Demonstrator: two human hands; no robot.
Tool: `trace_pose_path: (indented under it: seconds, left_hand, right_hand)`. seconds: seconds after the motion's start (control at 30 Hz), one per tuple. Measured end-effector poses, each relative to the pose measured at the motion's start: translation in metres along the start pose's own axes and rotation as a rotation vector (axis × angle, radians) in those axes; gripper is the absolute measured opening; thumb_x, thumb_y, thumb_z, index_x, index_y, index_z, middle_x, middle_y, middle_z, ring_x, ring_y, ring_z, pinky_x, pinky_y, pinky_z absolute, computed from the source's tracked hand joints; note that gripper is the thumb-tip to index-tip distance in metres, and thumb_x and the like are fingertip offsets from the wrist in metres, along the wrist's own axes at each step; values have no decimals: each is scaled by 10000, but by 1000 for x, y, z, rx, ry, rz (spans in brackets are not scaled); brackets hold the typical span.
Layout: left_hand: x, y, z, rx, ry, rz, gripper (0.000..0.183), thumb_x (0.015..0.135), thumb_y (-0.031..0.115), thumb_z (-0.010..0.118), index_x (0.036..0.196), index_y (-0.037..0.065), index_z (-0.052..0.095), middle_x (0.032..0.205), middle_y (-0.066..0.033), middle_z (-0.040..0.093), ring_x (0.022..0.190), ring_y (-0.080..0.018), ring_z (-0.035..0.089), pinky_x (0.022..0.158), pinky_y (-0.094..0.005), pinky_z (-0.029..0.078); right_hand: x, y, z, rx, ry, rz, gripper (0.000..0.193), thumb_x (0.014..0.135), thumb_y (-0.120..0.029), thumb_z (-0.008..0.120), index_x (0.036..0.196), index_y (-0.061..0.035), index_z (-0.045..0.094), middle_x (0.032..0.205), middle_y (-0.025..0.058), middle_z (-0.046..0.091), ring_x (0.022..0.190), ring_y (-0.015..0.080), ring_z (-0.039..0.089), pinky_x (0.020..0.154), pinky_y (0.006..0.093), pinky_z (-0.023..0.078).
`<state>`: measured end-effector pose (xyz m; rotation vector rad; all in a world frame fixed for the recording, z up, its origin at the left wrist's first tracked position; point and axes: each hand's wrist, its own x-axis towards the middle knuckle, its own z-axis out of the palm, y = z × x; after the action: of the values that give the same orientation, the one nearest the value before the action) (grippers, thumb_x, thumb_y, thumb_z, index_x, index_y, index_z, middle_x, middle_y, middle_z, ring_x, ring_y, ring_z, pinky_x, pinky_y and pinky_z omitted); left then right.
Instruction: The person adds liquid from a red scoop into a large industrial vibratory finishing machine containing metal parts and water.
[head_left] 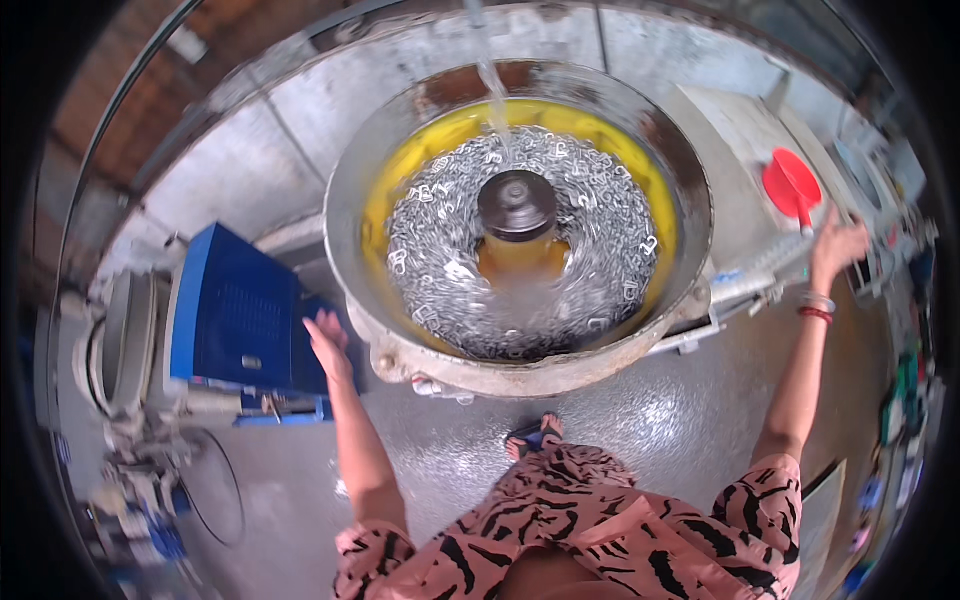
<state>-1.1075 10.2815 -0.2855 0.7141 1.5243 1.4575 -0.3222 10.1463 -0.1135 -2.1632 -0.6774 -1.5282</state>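
My left hand [328,345] holds nothing, its fingers stretched out beside the right edge of a blue cabinet [240,310] and the left rim of a big round metal bowl [337,250]. Inside the bowl, a mass of small silvery metal pieces [430,215] rings a dark-capped centre post [516,205]; blur smears part of the mass. My right hand [840,243], with a red band at the wrist, reaches out at the right with fingers apart. Just past it lies a red plastic dipper [792,180], its handle pointing toward the hand but apparently not gripped.
Water [490,85] streams down into the bowl from above. A pale slab [730,135] bears the dipper on the right. The floor [640,430] looks wet and shiny. A cable [240,500] loops across it at left, and assorted containers crowd the far right edge.
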Motion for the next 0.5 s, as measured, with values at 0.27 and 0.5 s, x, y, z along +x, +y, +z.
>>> trace_pose_path:
  seconds: [0.27, 0.5]
  left_hand:
    - [39, 105, 63, 614, -217, 44, 667, 761, 481, 536, 1128, -68, 440, 1010, -164, 563, 865, -255, 575, 674, -320, 459]
    - [38, 87, 91, 854, 76, 256, 457, 674, 301, 620, 989, -22, 547, 957, -206, 588, 950, -303, 553, 770, -369, 432]
  right_hand:
    - [-7, 70, 116, 1471, -1319, 1429, 535, 732, -379, 634, 1009, 40, 452, 844, 165, 578, 709, 245, 584, 613, 297, 519]
    - [-14, -2, 93, 1718, -997, 1699, 314, 800, -185, 579, 990, 41, 471, 780, 114, 545, 620, 174, 525, 455, 216, 450]
